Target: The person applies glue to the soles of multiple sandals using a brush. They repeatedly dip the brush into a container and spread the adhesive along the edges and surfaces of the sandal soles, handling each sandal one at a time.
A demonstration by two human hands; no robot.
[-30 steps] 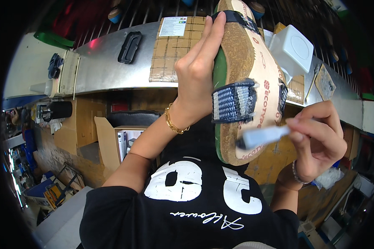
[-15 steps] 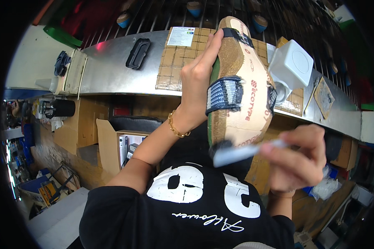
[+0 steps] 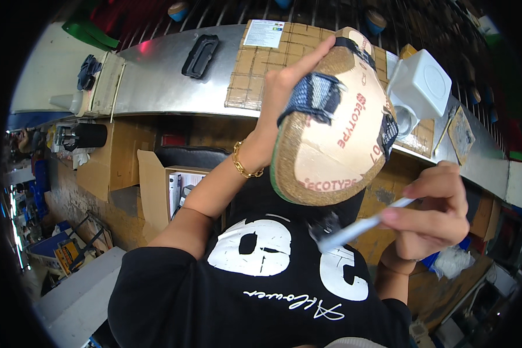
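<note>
The sandal footbed (image 3: 330, 133) (cork-edged, sole side up) is held raised above the metal bench (image 3: 168, 81), grasped by the left hand (image 3: 281, 101) with fingers wrapped over its edge. A white-handled brush (image 3: 359, 225) is pinched in the clenched right hand (image 3: 432, 211), just below the footbed.

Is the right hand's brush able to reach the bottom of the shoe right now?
Probably yes. The right hand holds the brush with its bristles just below the shoe sole, which the left hand tilts toward it. Nothing sits between the bristles and the sole's lower edge.
</note>
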